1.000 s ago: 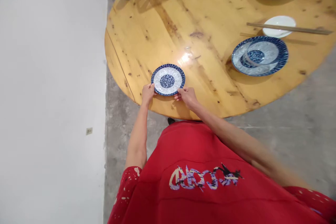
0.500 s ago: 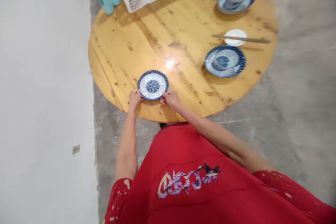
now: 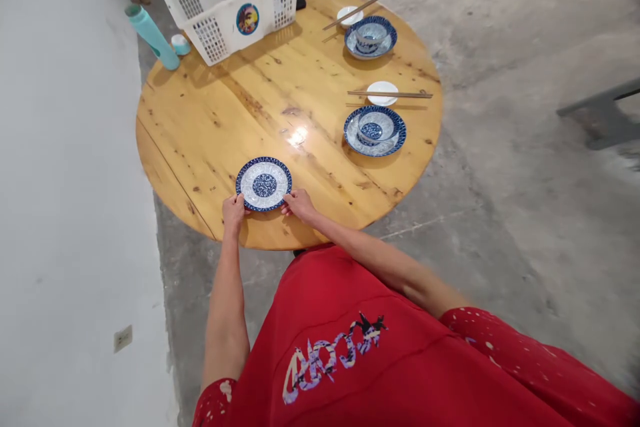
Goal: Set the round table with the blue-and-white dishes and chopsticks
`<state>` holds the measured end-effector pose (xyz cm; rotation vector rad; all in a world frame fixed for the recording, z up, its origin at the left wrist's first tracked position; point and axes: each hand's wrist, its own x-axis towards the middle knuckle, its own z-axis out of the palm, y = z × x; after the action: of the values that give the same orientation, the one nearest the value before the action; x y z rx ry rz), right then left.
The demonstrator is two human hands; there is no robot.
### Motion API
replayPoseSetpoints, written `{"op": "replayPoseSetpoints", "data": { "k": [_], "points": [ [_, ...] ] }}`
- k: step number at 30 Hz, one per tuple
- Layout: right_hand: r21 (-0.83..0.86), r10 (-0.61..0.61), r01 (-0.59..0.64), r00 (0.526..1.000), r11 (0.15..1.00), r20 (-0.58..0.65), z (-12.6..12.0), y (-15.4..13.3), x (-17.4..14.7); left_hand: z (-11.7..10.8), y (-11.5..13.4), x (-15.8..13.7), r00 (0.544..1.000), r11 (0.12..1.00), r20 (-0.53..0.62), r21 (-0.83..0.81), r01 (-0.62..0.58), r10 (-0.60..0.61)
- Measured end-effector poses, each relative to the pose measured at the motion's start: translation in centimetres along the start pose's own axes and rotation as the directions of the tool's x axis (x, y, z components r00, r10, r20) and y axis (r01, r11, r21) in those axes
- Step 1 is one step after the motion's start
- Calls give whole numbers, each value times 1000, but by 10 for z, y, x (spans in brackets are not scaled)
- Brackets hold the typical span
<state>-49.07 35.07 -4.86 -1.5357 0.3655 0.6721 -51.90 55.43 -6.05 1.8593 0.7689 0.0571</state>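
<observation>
A round plate [image 3: 253,180] with a dark blue rim and a blue patterned centre is at the near edge of the wooden table [image 3: 200,127]. My left hand [image 3: 233,211] grips its lower left rim, thumb on top. On the lower right rim, my right hand [image 3: 300,204] pinches the plate with the fingers below. Whether the plate rests on the wood or is slightly raised, I cannot tell. To the right, a matching plate [image 3: 400,127] carries a patterned bowl [image 3: 375,127].
A white dish [image 3: 383,87] with chopsticks [image 3: 415,95] across it lies behind that plate. Farther back is a similar setting with another bowl [image 3: 371,33]. A white plastic basket [image 3: 220,37], a teal bottle [image 3: 153,37] and a small lidded jar [image 3: 181,45] stand at the far left. A grey stool [image 3: 600,107] is on the floor.
The camera view has shifted, so the table sits farther left and more of the basket and floor shows. Both hands keep hold of the plate, which has hardly moved on the table.
</observation>
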Motion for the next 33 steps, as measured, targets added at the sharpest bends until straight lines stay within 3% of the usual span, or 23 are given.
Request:
{"op": "replayPoseSetpoints", "data": {
  "k": [17, 24, 33],
  "points": [
    [-19, -18, 18, 1000, 1000, 11, 3, 1, 4, -2, 9, 1, 999, 998, 3, -27, 50, -50],
    [-39, -2, 4, 999, 999, 35, 2, 2, 0, -4, 1, 1, 997, 996, 25, -55, 71, -70],
    [-44, 19, -18, 999, 999, 37, 9, 2, 2, -7, -4, 3, 999, 999, 14, -42, -35, 35]
  ]
}}
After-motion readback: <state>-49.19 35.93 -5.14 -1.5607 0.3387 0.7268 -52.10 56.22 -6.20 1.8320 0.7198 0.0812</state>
